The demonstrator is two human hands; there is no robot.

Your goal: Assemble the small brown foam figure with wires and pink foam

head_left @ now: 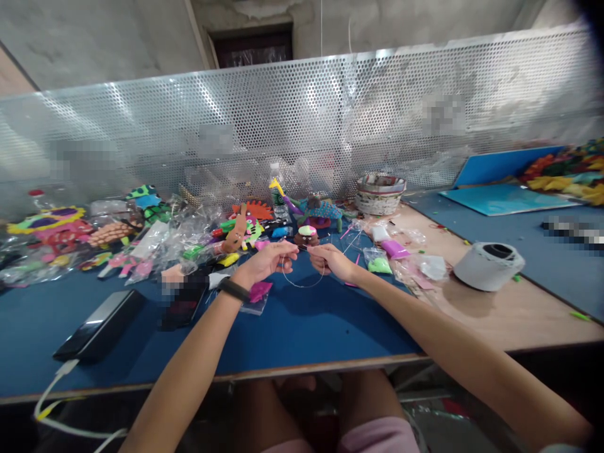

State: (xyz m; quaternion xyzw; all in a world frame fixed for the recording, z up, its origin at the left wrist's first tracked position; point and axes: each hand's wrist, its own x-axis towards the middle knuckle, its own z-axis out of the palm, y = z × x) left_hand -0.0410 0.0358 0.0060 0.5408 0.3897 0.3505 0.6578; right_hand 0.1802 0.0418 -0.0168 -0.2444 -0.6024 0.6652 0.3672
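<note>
Both hands are raised over the blue tabletop point(325, 321), fingertips close together. A thin pale wire point(302, 287) hangs below them in a loop. My left hand point(270, 259) pinches one end of it between thumb and fingers. The other end runs to my right hand point(330, 259), whose fingers are closed in a pinch. Just behind the fingertips sits a small brown clay figure point(306, 236) with a pink and green top. A packet of magenta clay point(259, 291) lies beside my left wrist.
Clay animals and plastic bags crowd the left and back, with an orange figure point(240, 229) among them. A basket point(379, 193), green clay packet point(379, 265) and white roll point(489, 265) are at right. A power bank point(101, 324) with a cable lies front left.
</note>
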